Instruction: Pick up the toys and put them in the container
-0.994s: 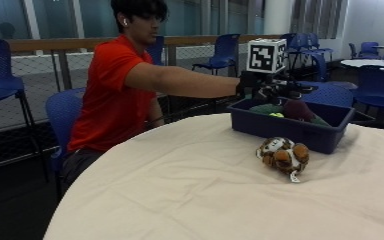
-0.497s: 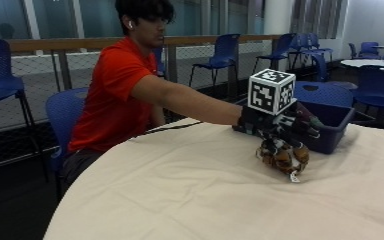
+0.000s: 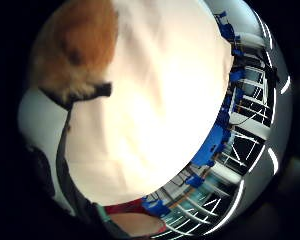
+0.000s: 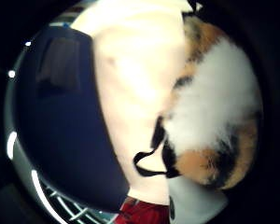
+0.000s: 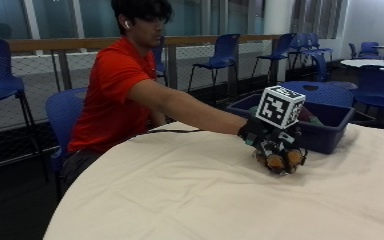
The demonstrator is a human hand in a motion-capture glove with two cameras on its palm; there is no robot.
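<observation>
Tablecloth (image 5: 198, 200), pale cream, covers the round table nearest to where I stand, and most of it lies bare on the near and left side. Toward the right of the table a person's right hand (image 5: 272, 142), in a black glove, is down on a small plush toy (image 5: 280, 161). The toy is orange, white and black, furry, and it sits on the cloth just in front of the container. From the outside view the hand lies over the top of the toy and covers most of it; only the lower orange and dark parts show under the glove. I cannot tell from here whether the fingers are curled round the toy or only resting on it.

The view from the thumb side of the palm has the toy (image 4: 214, 107) filling a large part of the picture, so it is close to the palm, with a thin black loop hanging from it over the cloth. The container's dark blue wall (image 4: 60, 116) stands just beside it.

Just beyond the hand, the blue container (image 5: 325, 134) rests on the table's far right part, with some things inside that I cannot make out.

Behind the table the person sits on a blue chair (image 5: 62, 112), wearing a red shirt (image 5: 112, 95), the right arm stretched out across the cloth.
</observation>
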